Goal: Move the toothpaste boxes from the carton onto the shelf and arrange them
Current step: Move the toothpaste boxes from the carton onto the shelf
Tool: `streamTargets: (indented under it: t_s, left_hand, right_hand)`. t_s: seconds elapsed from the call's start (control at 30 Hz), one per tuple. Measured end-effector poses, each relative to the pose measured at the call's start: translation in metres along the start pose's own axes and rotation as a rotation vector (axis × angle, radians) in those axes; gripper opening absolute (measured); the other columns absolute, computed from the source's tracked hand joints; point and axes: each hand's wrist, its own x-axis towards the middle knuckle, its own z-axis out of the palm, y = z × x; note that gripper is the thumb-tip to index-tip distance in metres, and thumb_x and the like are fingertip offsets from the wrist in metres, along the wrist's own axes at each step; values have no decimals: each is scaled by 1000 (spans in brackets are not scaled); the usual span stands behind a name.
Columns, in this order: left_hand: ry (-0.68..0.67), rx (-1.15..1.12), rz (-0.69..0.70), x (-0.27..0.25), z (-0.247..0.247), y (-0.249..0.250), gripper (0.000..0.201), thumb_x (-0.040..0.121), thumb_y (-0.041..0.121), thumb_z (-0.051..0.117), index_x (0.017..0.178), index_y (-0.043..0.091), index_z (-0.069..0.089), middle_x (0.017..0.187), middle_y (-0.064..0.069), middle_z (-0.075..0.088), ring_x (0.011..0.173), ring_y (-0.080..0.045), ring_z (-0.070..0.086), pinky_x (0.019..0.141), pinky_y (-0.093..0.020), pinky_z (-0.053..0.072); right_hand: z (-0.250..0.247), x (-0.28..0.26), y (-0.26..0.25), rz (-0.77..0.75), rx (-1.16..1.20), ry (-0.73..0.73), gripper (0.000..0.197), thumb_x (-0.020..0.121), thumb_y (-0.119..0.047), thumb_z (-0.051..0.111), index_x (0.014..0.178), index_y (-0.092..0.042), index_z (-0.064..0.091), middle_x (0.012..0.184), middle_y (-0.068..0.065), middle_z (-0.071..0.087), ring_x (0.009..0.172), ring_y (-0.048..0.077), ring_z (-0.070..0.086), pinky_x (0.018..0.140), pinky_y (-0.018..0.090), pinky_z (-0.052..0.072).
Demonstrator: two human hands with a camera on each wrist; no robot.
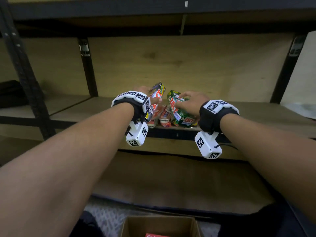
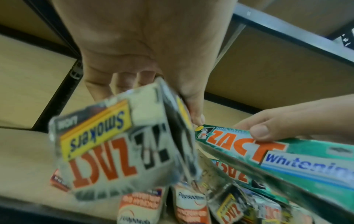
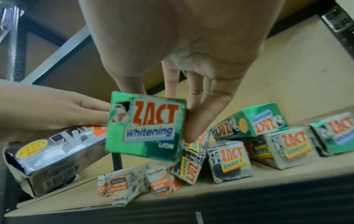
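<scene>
Forearms reach from the head view toward a plywood shelf (image 1: 239,117) with a black metal front rail. The left hand (image 1: 145,94) grasps a silver Zact Smokers box (image 1: 156,94), tilted upward; the right hand (image 1: 189,103) grips a green Zact Whitening box (image 1: 176,108) just beside it. Small Pepsodent boxes (image 1: 165,119) lie at the shelf's front edge between them. Bare board runs wide to either side. An open brown carton (image 1: 130,226) sits below, a red box (image 1: 153,235) inside.

The left wrist view shows left-hand fingers (image 2: 122,81) curled behind the blurred Smokers box (image 2: 114,145), its glossy card scuffed, and the right thumb pressing the green box (image 2: 268,153) on its printed face. More boxes lie jumbled beneath.

Only the right wrist view reveals the row farther right: worn, square-ended Zact boxes (image 3: 229,160), silver and green, one green box (image 3: 252,121) stacked on top. Right-hand fingers (image 3: 203,115) clasp the Whitening box (image 3: 145,128) at its end. The left hand's silver box (image 3: 57,156) shows a torn end flap and barcode.
</scene>
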Motion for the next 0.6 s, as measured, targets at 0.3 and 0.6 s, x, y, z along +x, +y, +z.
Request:
streamTargets:
  t_s: [0.3,0.6]
  left_hand:
    - [-67,92,-100,72,17,-22,44,70,73,60,96,38,62,90,5,55,76,-20,54,80,-29,52]
    - [-177,143,-193,145,75,-47,59,52,78,49,82,33,72,78,-2,71,67,-23,66,75,-43,57]
  right_hand:
    - [35,73,-17,-8,-238,-39,41,83,-58,56,110,-29,67,121,-1,65,103,23,61,87,30,52]
    - [69,105,-12,-3,-276,-84,42,81,-61,52,108,-30,63,106,2,61,98,27,57,76,29,46]
